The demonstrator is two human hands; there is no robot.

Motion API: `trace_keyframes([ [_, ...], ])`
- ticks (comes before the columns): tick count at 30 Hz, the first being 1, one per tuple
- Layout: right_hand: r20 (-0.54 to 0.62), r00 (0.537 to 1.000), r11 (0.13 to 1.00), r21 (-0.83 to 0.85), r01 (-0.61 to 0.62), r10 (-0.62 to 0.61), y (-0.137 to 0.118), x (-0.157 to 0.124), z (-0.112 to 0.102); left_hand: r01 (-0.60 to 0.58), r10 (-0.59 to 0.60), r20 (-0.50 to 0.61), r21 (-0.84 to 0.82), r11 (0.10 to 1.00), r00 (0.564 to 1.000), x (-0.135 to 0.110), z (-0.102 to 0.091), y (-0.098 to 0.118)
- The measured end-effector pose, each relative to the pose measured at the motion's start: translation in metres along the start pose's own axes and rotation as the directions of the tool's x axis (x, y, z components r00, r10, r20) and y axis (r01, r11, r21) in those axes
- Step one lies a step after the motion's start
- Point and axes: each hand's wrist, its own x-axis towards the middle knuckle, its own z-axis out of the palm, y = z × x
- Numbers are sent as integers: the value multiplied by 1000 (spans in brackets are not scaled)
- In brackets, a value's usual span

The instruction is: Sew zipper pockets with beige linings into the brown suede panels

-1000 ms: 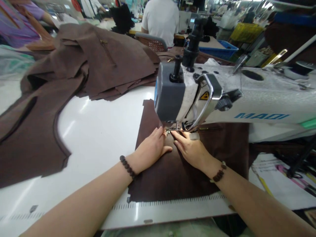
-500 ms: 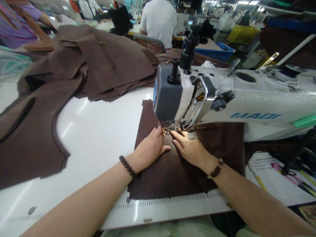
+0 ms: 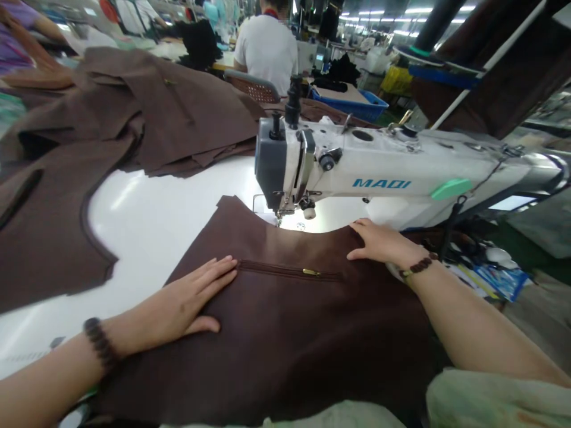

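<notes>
A dark brown fabric panel (image 3: 276, 333) lies across the table edge in front of me, with a zipper (image 3: 272, 270) sewn in it and a brass zipper pull (image 3: 311, 272) towards the right end. My left hand (image 3: 191, 303) lies open and flat on the panel, its fingertips at the zipper's left end. My right hand (image 3: 379, 242) rests on the panel's upper right edge, thumb and fingers apart. Just beyond the panel's curved top edge stands the sewing machine (image 3: 307, 172). Its needle and presser foot (image 3: 279, 219) are at that edge; whether they touch the fabric I cannot tell.
Brown cut pieces (image 3: 178, 113) are piled at the back left of the white table (image 3: 134, 208). A blue crate (image 3: 357, 107) stands behind the machine. A person in a white shirt (image 3: 267, 50) sits beyond, and a purple sleeve (image 3: 20, 18) shows at far left.
The panel has come out from under the machine head towards me, baring the zipper. My hands have moved apart, left hand leftward and right hand rightward. The view has turned right.
</notes>
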Motion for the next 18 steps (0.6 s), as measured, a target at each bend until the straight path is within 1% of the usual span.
trace_keyframes([
  [2,31,999,997,64,-33,31,0,-7,4,40,-38,28,-40,998,999,-19,-3,-3],
  [4,55,996,988,136,-75,68,-1,-16,4,109,-105,47,-99,989,993,-26,-6,-2],
  [6,72,996,978,195,-70,57,-7,-32,0,214,-210,40,-203,956,977,-22,-10,6],
  [7,56,998,973,226,-40,28,-13,-44,-3,279,-283,29,-287,916,959,-17,-13,14],
  [8,26,1000,968,249,-4,-3,-22,-58,-6,345,-366,27,-403,847,930,-9,-18,23],
  [9,-25,999,955,294,48,-42,-35,-74,-8,398,-447,46,-542,740,893,1,-22,34],
  [10,-90,992,941,319,110,-85,-52,-91,-10,427,-514,93,-691,583,853,12,-27,46],
  [11,-151,984,944,300,136,-94,-70,-107,-11,424,-538,177,-823,378,824,24,-32,58],
  [12,-196,973,949,265,171,-120,-89,-122,-10,405,-512,278,-902,153,813,37,-35,70],
  [13,-220,955,944,217,248,-200,-106,-135,-7,381,-485,351,-924,-40,801,49,-37,80],
  [14,-224,915,907,185,379,-337,-121,-145,-4,374,-457,408,-912,-167,790,60,-38,88],
  [15,-216,842,822,198,534,-495,-131,-152,-1,369,-463,439,-899,-237,770,68,-36,95],
  [16,-210,764,722,248,646,-611,-136,-156,3,365,-481,453,-891,-269,750,75,-33,99],
  [17,-216,695,617,334,713,-686,-136,-158,6,359,-507,453,-891,-278,733,79,-29,101],
  [18,-240,664,531,439,725,-709,-131,-157,9,345,-535,445,-895,-282,718,80,-24,101],
])
